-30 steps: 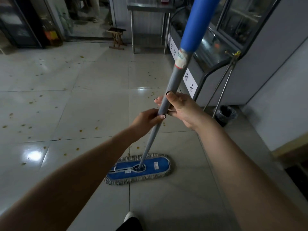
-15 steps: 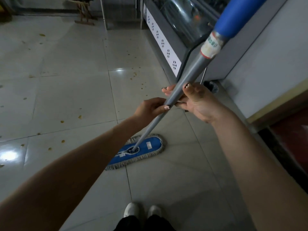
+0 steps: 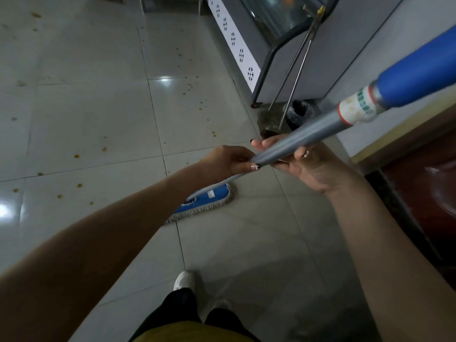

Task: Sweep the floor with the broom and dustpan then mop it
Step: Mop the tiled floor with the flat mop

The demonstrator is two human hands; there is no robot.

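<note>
A flat mop with a blue fringed head point(image 3: 206, 202) lies on the pale tiled floor point(image 3: 93, 114) just ahead of my feet. Its grey handle point(image 3: 308, 139) runs up to the right and ends in a blue grip point(image 3: 419, 75). My left hand point(image 3: 229, 160) grips the handle lower down, fingers curled round it. My right hand point(image 3: 303, 164) holds the handle from underneath a little higher up, palm turned up and thumb over the pole. Small yellow-brown crumbs point(image 3: 77, 156) dot the tiles to the left and ahead.
A glass display counter point(image 3: 278, 33) stands ahead on the right, with two metal rods point(image 3: 296, 65) leaning on it and a small black-lined bin point(image 3: 299, 113) at its foot. A wall and a dark wooden edge point(image 3: 407, 154) run close along the right. My white shoes point(image 3: 185, 281) are below.
My view has tipped further down and my feet have come into sight. The mop head has slid back toward me and to the right, and the handle now leans lower to the right.
</note>
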